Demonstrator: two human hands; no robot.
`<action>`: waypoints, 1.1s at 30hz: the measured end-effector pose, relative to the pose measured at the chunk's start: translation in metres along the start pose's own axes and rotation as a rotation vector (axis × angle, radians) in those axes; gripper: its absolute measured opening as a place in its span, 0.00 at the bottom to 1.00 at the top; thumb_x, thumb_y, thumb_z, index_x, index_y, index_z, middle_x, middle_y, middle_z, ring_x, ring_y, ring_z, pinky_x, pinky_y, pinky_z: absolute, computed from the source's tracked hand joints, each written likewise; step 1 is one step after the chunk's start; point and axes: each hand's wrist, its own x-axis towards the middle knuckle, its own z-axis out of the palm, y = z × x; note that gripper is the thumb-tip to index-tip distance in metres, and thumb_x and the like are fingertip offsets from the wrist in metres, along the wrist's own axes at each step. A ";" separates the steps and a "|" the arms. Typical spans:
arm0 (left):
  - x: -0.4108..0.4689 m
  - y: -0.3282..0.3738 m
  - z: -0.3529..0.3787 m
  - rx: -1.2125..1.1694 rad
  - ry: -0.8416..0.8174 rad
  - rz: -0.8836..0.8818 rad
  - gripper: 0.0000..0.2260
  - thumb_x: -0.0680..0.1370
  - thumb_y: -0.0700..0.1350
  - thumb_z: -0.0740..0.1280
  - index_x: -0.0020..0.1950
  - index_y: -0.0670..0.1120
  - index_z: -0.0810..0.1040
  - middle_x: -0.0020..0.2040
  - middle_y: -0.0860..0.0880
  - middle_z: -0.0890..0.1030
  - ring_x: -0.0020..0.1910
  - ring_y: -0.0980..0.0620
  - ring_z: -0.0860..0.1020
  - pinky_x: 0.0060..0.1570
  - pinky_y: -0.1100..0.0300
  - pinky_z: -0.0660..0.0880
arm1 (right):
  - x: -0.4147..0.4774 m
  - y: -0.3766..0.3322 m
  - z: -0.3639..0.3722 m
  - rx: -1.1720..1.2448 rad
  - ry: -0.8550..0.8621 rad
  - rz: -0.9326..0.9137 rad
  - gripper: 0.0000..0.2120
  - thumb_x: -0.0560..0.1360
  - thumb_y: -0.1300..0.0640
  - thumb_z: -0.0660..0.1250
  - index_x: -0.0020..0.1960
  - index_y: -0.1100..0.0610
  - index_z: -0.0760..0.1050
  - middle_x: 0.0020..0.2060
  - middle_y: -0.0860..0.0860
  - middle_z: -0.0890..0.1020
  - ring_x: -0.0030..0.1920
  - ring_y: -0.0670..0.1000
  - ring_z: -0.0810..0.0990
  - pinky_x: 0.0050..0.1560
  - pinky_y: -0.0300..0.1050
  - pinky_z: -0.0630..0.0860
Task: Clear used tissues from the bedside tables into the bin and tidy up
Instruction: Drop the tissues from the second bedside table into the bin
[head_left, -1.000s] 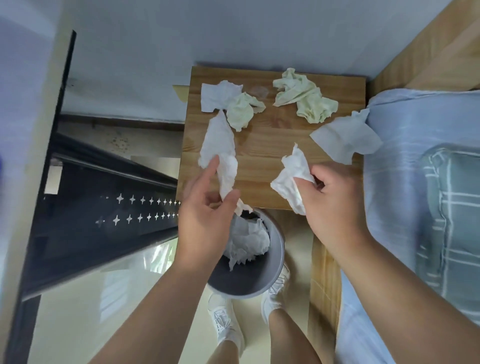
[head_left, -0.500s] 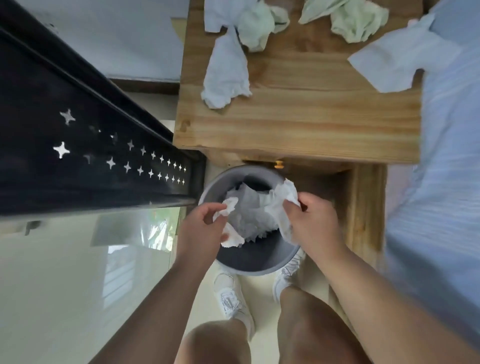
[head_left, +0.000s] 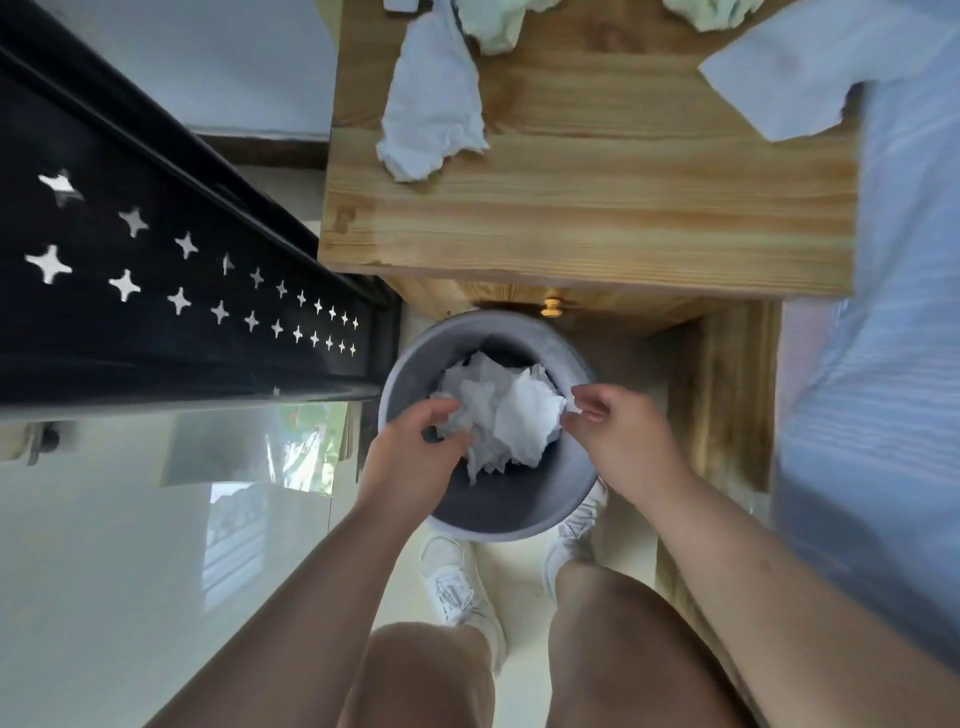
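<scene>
While both hands hang over the bin, the right hand pinches the right edge of the white tissue wad lying inside it. The left hand curls its fingers against the wad's left edge; whether they grip it cannot be told. More tissues lie on the wooden surface beyond the bin

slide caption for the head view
Over a grey bin of crumpled white tissues, the left hand hovers and the right hand pinches a tissue; more tissues lie on the wooden bedside table.
</scene>
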 end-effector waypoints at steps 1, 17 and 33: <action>-0.006 0.008 -0.001 -0.012 0.009 0.013 0.14 0.76 0.56 0.74 0.62 0.65 0.83 0.59 0.65 0.84 0.54 0.59 0.84 0.55 0.42 0.85 | -0.005 -0.008 -0.007 -0.002 0.017 -0.013 0.19 0.75 0.55 0.73 0.66 0.54 0.81 0.60 0.47 0.85 0.58 0.43 0.81 0.55 0.36 0.69; -0.014 0.212 -0.041 -0.082 0.116 0.315 0.10 0.80 0.56 0.74 0.61 0.64 0.82 0.60 0.67 0.81 0.57 0.73 0.77 0.51 0.75 0.71 | -0.010 -0.155 -0.171 0.093 0.342 -0.199 0.10 0.75 0.51 0.71 0.56 0.48 0.84 0.51 0.41 0.86 0.54 0.40 0.83 0.56 0.42 0.78; 0.055 0.246 -0.042 0.589 0.263 0.337 0.28 0.80 0.50 0.75 0.79 0.61 0.72 0.80 0.49 0.67 0.76 0.42 0.68 0.66 0.42 0.75 | 0.082 -0.166 -0.190 -0.484 0.418 -0.252 0.30 0.76 0.56 0.73 0.76 0.55 0.70 0.73 0.59 0.71 0.71 0.64 0.69 0.72 0.57 0.68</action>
